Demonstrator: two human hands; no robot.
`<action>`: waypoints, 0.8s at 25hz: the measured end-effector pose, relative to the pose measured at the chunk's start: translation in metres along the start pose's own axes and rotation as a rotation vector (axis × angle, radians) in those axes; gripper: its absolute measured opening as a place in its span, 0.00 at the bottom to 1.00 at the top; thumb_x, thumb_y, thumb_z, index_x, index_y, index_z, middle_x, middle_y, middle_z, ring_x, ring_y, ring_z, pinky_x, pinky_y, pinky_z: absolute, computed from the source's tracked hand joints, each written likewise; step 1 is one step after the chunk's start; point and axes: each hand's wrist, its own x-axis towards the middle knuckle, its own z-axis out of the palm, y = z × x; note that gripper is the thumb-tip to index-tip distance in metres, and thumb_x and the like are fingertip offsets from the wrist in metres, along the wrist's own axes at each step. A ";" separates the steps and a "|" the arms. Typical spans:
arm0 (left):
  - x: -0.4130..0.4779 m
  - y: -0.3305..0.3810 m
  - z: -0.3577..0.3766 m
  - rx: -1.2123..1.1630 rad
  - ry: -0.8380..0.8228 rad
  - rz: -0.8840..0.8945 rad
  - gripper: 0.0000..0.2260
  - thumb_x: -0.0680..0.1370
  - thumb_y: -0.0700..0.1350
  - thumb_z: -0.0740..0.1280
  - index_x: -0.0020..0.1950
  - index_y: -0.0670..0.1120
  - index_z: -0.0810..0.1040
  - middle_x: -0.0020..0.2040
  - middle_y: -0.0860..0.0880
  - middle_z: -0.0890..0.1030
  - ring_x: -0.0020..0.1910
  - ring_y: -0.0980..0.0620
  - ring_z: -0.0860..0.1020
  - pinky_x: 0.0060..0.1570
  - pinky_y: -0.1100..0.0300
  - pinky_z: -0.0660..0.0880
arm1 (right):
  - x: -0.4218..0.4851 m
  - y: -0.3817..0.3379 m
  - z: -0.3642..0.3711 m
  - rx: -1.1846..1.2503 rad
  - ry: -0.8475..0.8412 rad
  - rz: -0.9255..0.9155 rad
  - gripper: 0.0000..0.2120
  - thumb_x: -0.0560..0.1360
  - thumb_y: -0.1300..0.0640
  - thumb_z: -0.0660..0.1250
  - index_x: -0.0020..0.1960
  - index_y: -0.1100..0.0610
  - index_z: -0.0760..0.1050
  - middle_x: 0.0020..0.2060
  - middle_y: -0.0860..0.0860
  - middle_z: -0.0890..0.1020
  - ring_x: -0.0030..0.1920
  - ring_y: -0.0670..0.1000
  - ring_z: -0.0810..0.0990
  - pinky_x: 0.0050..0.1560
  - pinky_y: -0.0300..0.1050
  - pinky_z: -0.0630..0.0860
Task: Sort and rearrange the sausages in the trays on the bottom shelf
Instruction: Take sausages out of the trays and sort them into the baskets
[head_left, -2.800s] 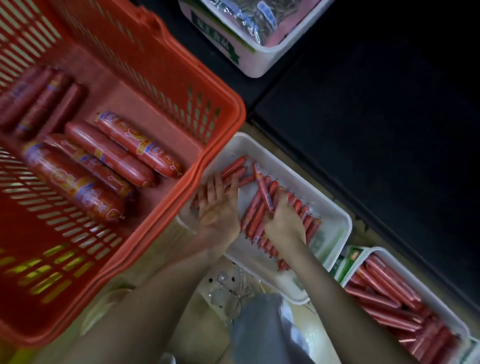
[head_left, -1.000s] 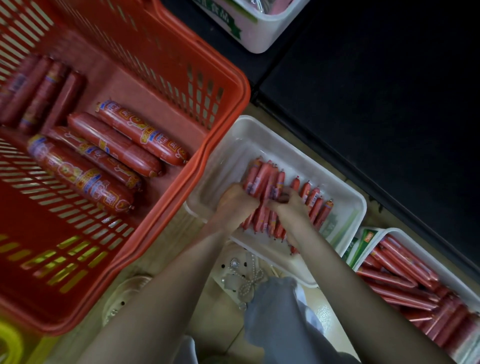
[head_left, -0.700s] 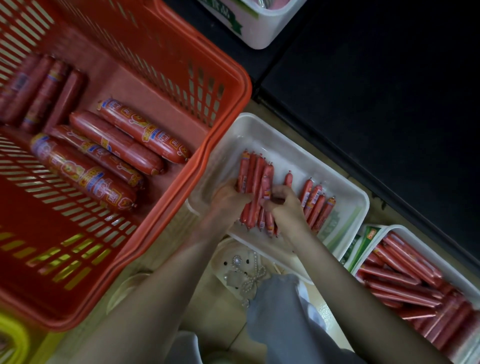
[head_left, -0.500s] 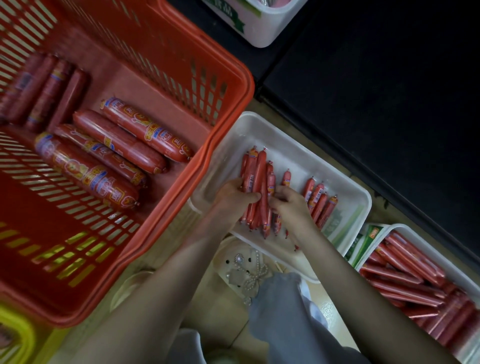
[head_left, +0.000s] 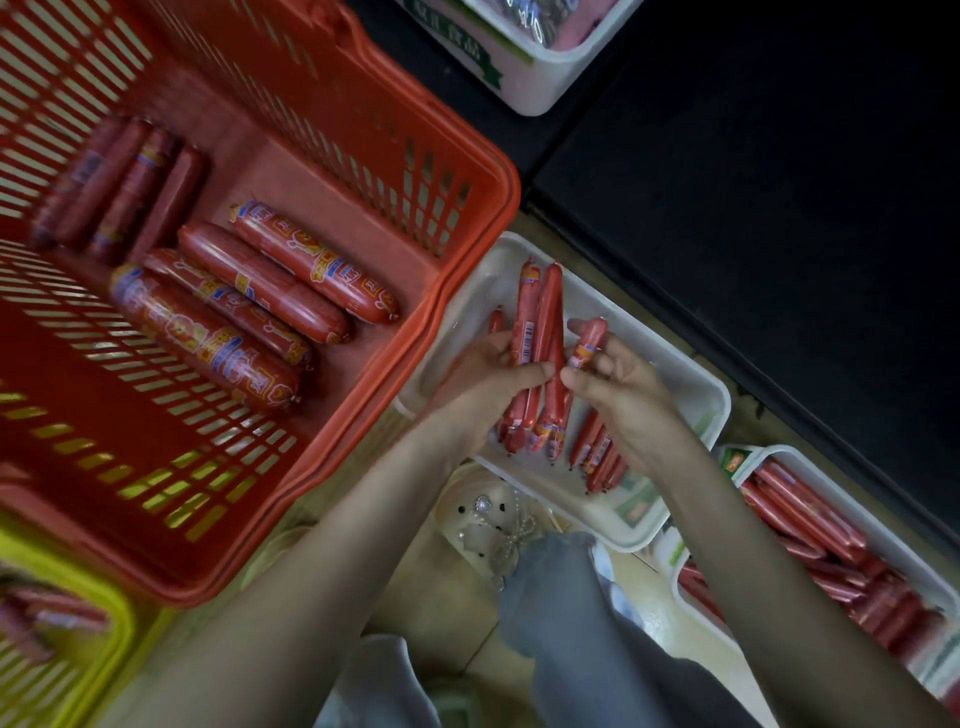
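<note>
Now the bundle of thin sausages (head_left: 537, 353) is up off the floor of the white tray (head_left: 685, 379), standing almost on end. A few seconds back these same sticks lay scattered flat under both palms. My left hand (head_left: 483, 384) has its fingers and thumb curled round the middle of the bundle. My right hand (head_left: 623, 395), which was squeezing the bundle from the other side half a second ago, has come away and pinches one short sausage (head_left: 587, 345) between fingertips and thumb, just beside the bundle.

I read that as the sorting proper beginning: the odd, shorter piece is being picked out of the longer ones. A small row of sausages (head_left: 597, 452) lies in the tray below my right wrist, and the tray's far end is bare, so there is room to lay the bundle down straight.

The neighbouring tray (head_left: 795, 457) to the right holds longer sticks, and the red basket (head_left: 363, 130) on the left holds thick sausages (head_left: 311, 260).
</note>
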 end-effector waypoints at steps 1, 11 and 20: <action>-0.010 0.008 0.002 0.017 -0.005 0.014 0.14 0.74 0.34 0.70 0.58 0.42 0.79 0.52 0.42 0.83 0.50 0.45 0.83 0.52 0.56 0.80 | -0.009 -0.014 0.003 -0.022 -0.014 -0.001 0.24 0.67 0.66 0.71 0.62 0.57 0.73 0.50 0.54 0.83 0.53 0.53 0.81 0.57 0.48 0.77; -0.154 0.097 -0.024 -0.073 -0.127 0.266 0.15 0.74 0.29 0.68 0.60 0.36 0.78 0.49 0.40 0.82 0.42 0.48 0.81 0.46 0.57 0.81 | -0.113 -0.150 0.082 -0.174 -0.206 -0.083 0.16 0.67 0.62 0.69 0.55 0.63 0.78 0.48 0.58 0.84 0.49 0.55 0.83 0.53 0.48 0.80; -0.280 0.081 -0.189 -0.243 0.292 0.437 0.13 0.74 0.31 0.68 0.55 0.44 0.79 0.45 0.46 0.83 0.41 0.50 0.81 0.39 0.59 0.80 | -0.142 -0.142 0.304 -0.537 -0.567 -0.105 0.08 0.73 0.64 0.69 0.51 0.58 0.79 0.44 0.54 0.85 0.45 0.52 0.83 0.50 0.48 0.76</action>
